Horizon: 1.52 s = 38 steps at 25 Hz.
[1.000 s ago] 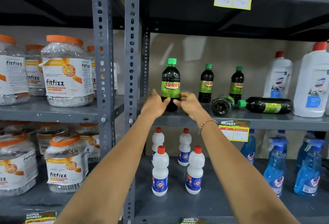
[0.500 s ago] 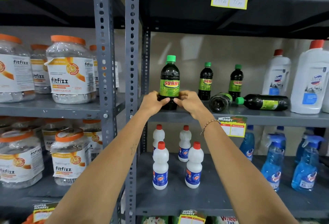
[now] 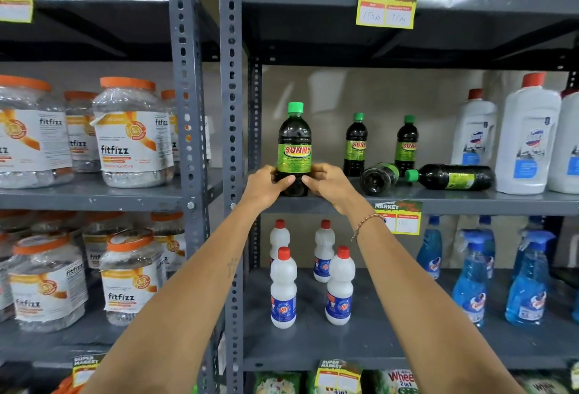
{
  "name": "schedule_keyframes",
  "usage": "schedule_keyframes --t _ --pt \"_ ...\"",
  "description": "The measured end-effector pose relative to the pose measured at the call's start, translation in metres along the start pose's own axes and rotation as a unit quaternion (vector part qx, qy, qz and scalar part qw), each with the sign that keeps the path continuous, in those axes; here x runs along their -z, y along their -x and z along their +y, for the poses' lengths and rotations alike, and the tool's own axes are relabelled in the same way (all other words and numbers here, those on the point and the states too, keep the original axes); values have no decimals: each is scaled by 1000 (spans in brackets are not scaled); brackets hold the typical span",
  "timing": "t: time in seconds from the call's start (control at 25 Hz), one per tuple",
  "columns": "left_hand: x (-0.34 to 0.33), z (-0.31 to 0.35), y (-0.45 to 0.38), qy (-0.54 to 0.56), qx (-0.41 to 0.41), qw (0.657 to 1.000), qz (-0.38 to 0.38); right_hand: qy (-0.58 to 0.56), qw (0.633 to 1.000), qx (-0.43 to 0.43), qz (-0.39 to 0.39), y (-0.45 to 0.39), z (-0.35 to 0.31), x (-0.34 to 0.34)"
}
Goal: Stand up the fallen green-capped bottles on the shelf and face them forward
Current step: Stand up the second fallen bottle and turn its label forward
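Note:
A dark green-capped SUNNY bottle stands upright at the front left of the grey shelf, label facing me. My left hand and my right hand grip its base from either side. Two more green-capped bottles stand upright farther back. One fallen bottle lies with its base toward me. Another fallen bottle lies sideways, cap pointing left.
Large white red-capped bottles stand at the shelf's right end. Small white bottles and blue spray bottles fill the shelf below. Fitfizz jars sit in the left bay beyond the upright post. A price tag hangs on the shelf edge.
The view has shifted upward. Both hands have stayed on the upright bottle's base, and its label now faces squarely forward.

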State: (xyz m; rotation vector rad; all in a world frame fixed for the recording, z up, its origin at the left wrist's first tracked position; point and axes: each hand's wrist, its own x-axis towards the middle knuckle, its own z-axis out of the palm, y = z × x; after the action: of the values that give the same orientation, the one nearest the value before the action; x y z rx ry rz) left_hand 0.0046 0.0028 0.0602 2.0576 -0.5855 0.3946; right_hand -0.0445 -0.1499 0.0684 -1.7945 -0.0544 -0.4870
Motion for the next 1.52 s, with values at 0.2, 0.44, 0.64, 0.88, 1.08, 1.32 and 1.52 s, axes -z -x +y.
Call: schedule_keyframes --t 0.2,0.44,0.64,0.88,1.08,1.32,1.52 --pt "-13 3 18 -82 -92 974 188 106 986 52 115 -1 -15 26" --pt "-66 29 28 -231 -285 909 200 380 883 -13 275 -18 -51 88" --pt "-129 32 23 -333 -243 901 137 534 831 -83 129 -31 -38 111" --pt "-152 30 27 -388 -191 889 152 440 885 -112 100 -29 -28 130" --pt "-155 29 28 -390 -182 885 177 307 937 -131 106 -34 -6 141" --pt "-157 30 29 -397 -173 881 192 168 971 -32 168 -32 17 142" --pt "-155 28 28 -395 -181 878 201 35 982 53 178 -43 26 128"
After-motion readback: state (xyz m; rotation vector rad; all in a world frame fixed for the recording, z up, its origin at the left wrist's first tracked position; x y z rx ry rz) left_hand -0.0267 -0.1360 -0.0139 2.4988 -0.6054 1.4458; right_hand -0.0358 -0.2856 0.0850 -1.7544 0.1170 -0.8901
